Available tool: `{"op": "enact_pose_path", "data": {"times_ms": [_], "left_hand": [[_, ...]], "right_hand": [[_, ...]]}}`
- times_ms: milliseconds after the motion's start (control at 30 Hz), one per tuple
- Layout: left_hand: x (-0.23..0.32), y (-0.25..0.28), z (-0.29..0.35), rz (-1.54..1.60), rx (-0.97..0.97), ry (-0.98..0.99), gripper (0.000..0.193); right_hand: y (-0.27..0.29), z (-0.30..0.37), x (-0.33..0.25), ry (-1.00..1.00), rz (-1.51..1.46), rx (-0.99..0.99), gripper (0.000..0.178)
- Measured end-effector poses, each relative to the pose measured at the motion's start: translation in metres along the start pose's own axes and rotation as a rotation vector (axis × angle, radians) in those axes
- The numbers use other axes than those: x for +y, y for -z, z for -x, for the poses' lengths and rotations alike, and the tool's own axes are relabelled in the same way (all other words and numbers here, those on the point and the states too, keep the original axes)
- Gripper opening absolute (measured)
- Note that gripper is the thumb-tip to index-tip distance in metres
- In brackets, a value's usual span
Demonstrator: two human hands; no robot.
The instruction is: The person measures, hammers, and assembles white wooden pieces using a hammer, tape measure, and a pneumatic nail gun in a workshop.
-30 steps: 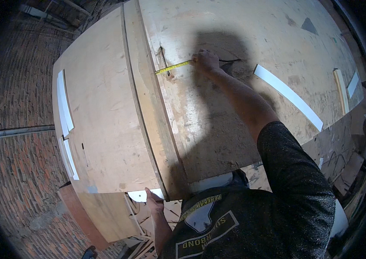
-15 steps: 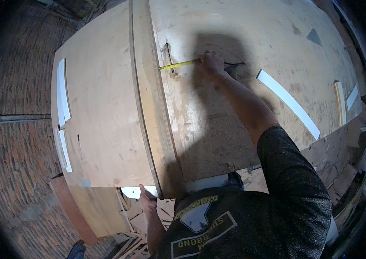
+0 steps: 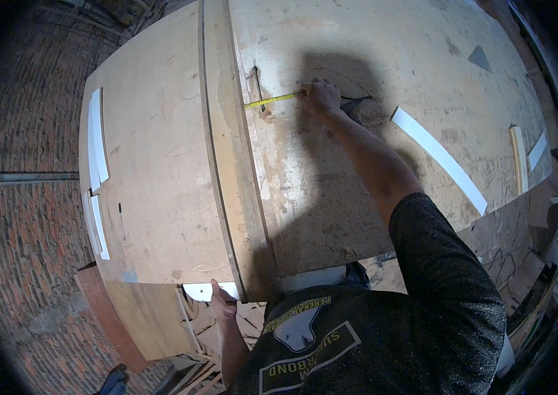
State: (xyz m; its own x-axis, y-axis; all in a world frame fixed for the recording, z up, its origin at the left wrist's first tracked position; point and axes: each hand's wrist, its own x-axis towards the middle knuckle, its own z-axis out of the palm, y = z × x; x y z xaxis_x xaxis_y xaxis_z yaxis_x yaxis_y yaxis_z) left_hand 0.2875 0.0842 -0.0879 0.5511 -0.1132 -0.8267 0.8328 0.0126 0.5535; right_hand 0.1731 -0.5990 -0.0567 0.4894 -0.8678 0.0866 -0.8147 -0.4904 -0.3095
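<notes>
While the right hand reaches far out across the big plywood sheet, it presses down on a yellow tape measure, whose blade runs from the hand leftward to the sheet's left edge. The fingers are curled over the near end of the tape, closed on it; a dark pointed thing, perhaps a pencil, sticks out to the right of the hand, but it sits in shadow and I cannot tell just how it is held. The tape lies flat on the wood, just beside a dark, rough notch near the edge.

The left hand is low, close to the body, gripping the near bottom edge of the wood where two panels meet. Its fingers wrap up over the edge, next to a small white patch.

A second, paler plywood panel lies to the left of the big sheet, with a long narrow wooden strip running between them from top to bottom. Two white strips lie along the far left side of that panel. On the big sheet, a long white strip lies slanted to the right of the forearm, and a short wooden stick and another white piece lie near the right edge. The person's shadow falls over the middle of the sheet. A brick floor shows on the left, and wood scraps lie below at the right.
</notes>
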Motion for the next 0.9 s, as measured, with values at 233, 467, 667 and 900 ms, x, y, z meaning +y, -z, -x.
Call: {"op": "enact_pose_path", "data": {"times_ms": [233, 467, 667, 900], "left_hand": [[-0.003, -0.024, 0.010, 0.034, -0.007, -0.003, 0.041], [-0.003, 0.013, -0.006, 0.052, -0.007, -0.018, 0.054], [-0.002, -0.005, -0.001, 0.095, -0.029, -0.008, 0.062], [-0.002, 0.007, -0.008, 0.116, -0.045, 0.005, 0.065]], "right_hand": [[-0.011, -0.002, 0.015, 0.003, 0.031, 0.011, 0.026], [0.009, 0.006, -0.008, 0.004, -0.023, -0.004, 0.025], [0.007, 0.006, 0.002, 0.009, 0.002, -0.008, 0.025], [0.004, 0.004, -0.002, -0.014, -0.040, 0.020, 0.025]]}}
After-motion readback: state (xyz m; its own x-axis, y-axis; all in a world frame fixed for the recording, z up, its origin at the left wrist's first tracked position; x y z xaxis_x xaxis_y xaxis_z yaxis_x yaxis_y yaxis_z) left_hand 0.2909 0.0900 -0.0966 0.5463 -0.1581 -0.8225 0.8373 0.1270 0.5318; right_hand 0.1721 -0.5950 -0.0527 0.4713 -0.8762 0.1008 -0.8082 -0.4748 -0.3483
